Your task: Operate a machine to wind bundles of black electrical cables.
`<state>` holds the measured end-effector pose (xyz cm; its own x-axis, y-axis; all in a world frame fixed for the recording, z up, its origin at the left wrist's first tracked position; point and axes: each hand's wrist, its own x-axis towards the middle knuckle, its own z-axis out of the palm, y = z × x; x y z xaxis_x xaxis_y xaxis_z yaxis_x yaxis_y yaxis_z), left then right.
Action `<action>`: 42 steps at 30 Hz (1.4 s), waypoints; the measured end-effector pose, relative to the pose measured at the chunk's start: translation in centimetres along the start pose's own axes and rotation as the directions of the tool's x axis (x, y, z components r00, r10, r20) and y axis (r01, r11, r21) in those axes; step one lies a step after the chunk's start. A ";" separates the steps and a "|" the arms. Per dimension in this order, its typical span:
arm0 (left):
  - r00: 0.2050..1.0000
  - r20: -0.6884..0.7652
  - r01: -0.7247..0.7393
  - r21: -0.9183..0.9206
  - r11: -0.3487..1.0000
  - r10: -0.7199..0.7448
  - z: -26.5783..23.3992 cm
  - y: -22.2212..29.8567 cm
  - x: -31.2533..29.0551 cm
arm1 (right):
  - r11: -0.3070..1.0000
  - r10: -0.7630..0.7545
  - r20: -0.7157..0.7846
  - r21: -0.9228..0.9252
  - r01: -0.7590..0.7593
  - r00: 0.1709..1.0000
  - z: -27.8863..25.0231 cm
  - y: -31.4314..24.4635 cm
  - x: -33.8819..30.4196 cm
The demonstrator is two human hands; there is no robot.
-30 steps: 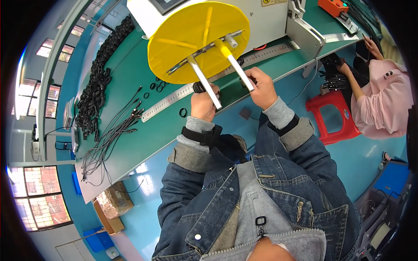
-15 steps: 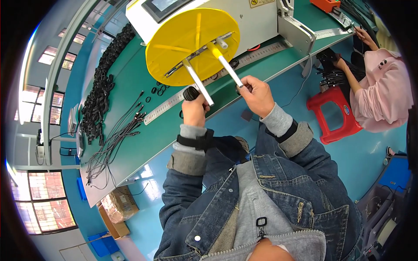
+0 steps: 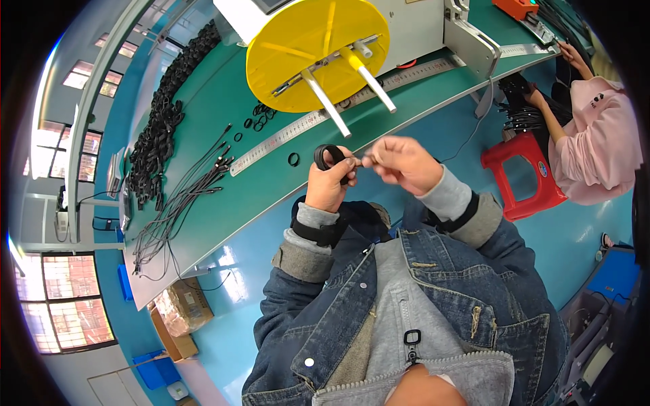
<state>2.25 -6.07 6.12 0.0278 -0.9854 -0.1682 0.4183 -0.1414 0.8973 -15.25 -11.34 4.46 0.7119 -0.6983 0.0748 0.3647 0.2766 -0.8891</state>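
Coiled black cable [image 3: 319, 158] looks light, springy and bendy from where I stand, best gripped across its bundled loops. The left hand [image 3: 328, 186] holds it near the green surface's [image 3: 257, 193] edge; the right hand [image 3: 408, 166] blurs close by, its grip unclear.

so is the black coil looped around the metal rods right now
No, the left hand holds the black coil clear of the metal rods.
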 end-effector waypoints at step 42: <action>0.883 0.385 0.378 -0.247 0.892 -0.268 -0.3 -0.3 -2.4 | 0.950 0.211 -0.162 -0.201 -0.241 0.964 -0.1 -3.0 0.1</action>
<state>2.37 -3.64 6.14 -0.4369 -0.8690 -0.2321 0.6081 -0.4755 0.6357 -16.34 -12.36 7.12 0.6657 -0.7220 -0.1885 0.0541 0.2987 -0.9528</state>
